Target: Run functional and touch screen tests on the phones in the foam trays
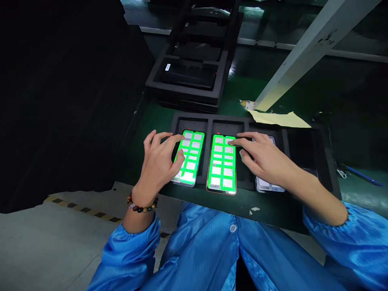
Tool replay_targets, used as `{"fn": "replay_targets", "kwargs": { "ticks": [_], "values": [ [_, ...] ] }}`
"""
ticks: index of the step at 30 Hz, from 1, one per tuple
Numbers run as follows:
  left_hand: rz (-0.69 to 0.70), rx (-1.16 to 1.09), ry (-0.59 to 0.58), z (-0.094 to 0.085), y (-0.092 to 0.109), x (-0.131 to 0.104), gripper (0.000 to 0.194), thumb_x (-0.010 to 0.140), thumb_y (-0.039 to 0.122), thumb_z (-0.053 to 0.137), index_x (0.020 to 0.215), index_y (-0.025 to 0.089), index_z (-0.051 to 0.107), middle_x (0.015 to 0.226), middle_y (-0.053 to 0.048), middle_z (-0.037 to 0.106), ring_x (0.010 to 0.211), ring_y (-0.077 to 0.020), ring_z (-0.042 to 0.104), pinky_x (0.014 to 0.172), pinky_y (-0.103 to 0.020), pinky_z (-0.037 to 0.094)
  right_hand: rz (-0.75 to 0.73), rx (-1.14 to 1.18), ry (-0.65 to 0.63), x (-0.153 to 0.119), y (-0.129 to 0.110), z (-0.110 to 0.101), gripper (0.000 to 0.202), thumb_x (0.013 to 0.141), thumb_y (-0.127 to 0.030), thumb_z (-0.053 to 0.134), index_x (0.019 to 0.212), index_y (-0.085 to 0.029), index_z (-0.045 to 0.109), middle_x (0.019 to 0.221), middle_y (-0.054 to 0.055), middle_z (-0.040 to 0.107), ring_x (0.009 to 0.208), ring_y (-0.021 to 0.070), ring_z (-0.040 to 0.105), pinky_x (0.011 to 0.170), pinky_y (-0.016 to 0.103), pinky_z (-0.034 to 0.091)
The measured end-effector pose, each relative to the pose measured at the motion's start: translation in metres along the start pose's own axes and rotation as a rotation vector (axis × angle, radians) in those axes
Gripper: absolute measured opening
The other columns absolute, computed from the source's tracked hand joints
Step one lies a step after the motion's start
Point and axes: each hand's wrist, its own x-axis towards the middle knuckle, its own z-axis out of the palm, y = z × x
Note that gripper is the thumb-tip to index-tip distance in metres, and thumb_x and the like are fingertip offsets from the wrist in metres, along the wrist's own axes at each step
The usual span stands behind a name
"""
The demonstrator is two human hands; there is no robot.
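Two lit phones with green and white grids lie in a black foam tray [209,121]. My left hand [162,155] is over the left phone [190,157], its index finger at the upper left of the screen and its thumb at the left side; the fingers are apart and hold nothing. Over the upper right of the middle phone [220,165] is the index fingertip of my right hand [262,155], whose fingers are also apart. A third phone [268,185], with a pale screen, lies partly hidden under my right hand and forearm.
Stacked black foam trays [184,91] with dark phones [189,74] stand behind. A grey post [294,56] rises at the back right beside yellow paper [279,119]. A blue pen [363,176] lies at the right. Black cloth [69,93] hangs at the left.
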Motion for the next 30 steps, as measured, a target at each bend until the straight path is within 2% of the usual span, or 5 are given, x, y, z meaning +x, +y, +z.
{"fn": "replay_targets", "kwargs": {
  "ticks": [9, 15, 19, 24, 30],
  "values": [
    [0.119, -0.127, -0.134, -0.004, 0.019, -0.003, 0.038, 0.105, 0.03, 0.049, 0.137, 0.027, 0.069, 0.126, -0.006, 0.079, 0.136, -0.0288, 0.063, 0.135, -0.058, 0.025, -0.249, 0.101, -0.022, -0.001, -0.026, 0.012, 0.039, 0.108, -0.019, 0.045, 0.138, -0.017, 0.069, 0.135, 0.017, 0.076, 0.142, 0.0372, 0.059, 0.111, 0.06, 0.052],
    [0.049, -0.163, 0.087, -0.005, 0.008, -0.02, 0.039, 0.109, 0.029, 0.046, 0.138, 0.028, 0.07, 0.133, -0.006, 0.077, 0.133, -0.0276, 0.065, 0.131, -0.057, 0.031, -0.381, 0.141, -0.068, -0.012, -0.041, 0.017, 0.041, 0.108, -0.016, 0.043, 0.141, -0.015, 0.068, 0.126, 0.014, 0.078, 0.141, 0.0351, 0.059, 0.117, 0.061, 0.046],
    [-0.133, -0.257, 0.246, 0.001, -0.001, -0.028, 0.039, 0.111, 0.035, 0.043, 0.139, 0.028, 0.069, 0.138, -0.007, 0.077, 0.137, -0.0277, 0.064, 0.126, -0.054, 0.042, -0.266, 0.173, 0.021, -0.024, -0.027, 0.003, 0.04, 0.109, -0.018, 0.044, 0.142, -0.018, 0.066, 0.133, 0.015, 0.075, 0.145, 0.0339, 0.057, 0.117, 0.057, 0.049],
    [-0.284, -0.452, 0.264, 0.019, -0.018, -0.028, 0.04, 0.114, 0.039, 0.04, 0.143, 0.025, 0.063, 0.145, -0.01, 0.074, 0.14, -0.0244, 0.067, 0.123, -0.046, 0.05, 0.097, 0.126, 0.235, -0.05, 0.026, -0.019, 0.038, 0.113, -0.031, 0.044, 0.145, -0.026, 0.064, 0.148, 0.014, 0.065, 0.148, 0.0351, 0.055, 0.121, 0.06, 0.046],
    [-0.351, -0.69, 0.33, 0.034, -0.03, -0.019, 0.037, 0.112, 0.039, 0.049, 0.137, 0.02, 0.069, 0.14, -0.012, 0.077, 0.137, -0.025, 0.07, 0.122, -0.044, 0.051, 0.149, 0.111, 0.157, -0.041, 0.058, -0.013, 0.043, 0.116, -0.042, 0.036, 0.145, -0.026, 0.064, 0.145, 0.013, 0.067, 0.147, 0.0361, 0.052, 0.121, 0.064, 0.042]
  ]
}}
